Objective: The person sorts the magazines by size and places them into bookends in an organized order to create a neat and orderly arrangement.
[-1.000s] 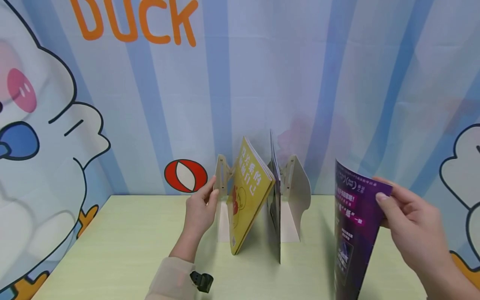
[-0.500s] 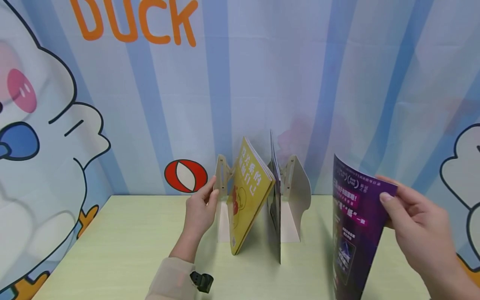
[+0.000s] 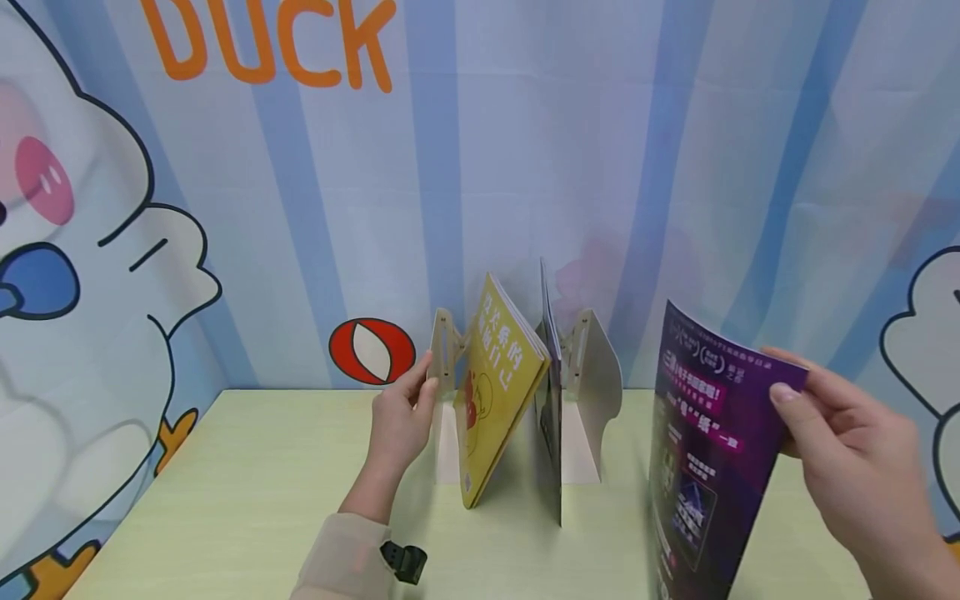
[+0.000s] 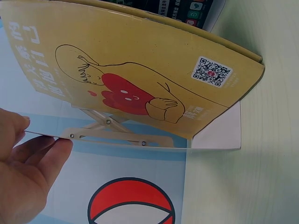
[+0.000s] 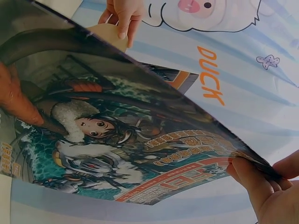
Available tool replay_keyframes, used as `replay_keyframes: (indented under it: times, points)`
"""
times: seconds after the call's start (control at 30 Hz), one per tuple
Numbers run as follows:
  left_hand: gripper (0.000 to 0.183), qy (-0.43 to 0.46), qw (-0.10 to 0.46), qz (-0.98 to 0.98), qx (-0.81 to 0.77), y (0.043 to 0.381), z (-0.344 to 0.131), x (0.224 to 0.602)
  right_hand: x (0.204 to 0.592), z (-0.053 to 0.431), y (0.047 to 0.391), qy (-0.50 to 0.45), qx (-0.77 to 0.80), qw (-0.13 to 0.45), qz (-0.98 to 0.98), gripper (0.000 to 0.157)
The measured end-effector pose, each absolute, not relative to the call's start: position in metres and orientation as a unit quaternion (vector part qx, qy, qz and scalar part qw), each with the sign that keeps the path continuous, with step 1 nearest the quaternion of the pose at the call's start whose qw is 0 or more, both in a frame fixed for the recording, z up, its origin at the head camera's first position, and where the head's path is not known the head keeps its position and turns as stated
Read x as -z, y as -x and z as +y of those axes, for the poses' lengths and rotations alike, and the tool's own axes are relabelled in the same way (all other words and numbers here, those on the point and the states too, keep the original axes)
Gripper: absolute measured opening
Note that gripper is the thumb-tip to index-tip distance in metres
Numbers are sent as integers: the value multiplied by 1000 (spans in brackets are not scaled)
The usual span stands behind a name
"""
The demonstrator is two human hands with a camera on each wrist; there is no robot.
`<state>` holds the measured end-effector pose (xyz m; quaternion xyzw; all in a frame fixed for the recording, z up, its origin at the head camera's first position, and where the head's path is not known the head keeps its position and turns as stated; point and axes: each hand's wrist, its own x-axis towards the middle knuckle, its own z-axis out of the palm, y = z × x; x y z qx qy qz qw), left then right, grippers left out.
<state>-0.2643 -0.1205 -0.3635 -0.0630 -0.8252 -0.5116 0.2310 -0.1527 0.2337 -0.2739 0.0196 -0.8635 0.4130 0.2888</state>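
My left hand [image 3: 402, 417] pinches the left end plate of a white expandable bookend [image 3: 446, 350], thumb on one face and fingers on the other in the left wrist view. Inside the bookend a yellow book [image 3: 501, 383] leans to the right. Its top corner reaches a thin dark book [image 3: 551, 400] standing nearly upright beside it. Off to the right, my right hand [image 3: 858, 458] grips a purple magazine [image 3: 720, 450] by its upper right corner. The right wrist view shows the magazine's other side, an illustrated cover [image 5: 107, 130].
The bookend's right plate [image 3: 600, 375] stands just right of the dark book. A pale green table [image 3: 285, 467] carries everything, backed by a blue striped curtain [image 3: 502, 167] with cartoon prints. A small black device [image 3: 405, 562] sits on the left wrist.
My right hand has moved slightly right, and the magazine has turned so more of its purple face shows. The left hand, bookend and standing books have stayed put.
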Motion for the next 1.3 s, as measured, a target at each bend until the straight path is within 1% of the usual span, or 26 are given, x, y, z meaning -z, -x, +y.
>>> replay_keyframes:
  times: [0.43,0.6,0.8,1.1,1.3]
  points:
    - [43,67,242,-826,505,266,-120,364,271,232,142,-25,-409,275,-870,43]
    - [43,64,238,-825,508,264,-120,364,271,231,137,-38,-413,266,-870,43]
    - [43,61,233,-826,510,265,-120,364,270,229,134,-23,-414,254,-874,45]
    - [43,67,240,-824,509,265,-121,365,273,233,133,-52,-416,265,-869,42]
    - [43,66,237,-823,513,265,-121,365,273,233,132,-47,-415,264,-869,43]
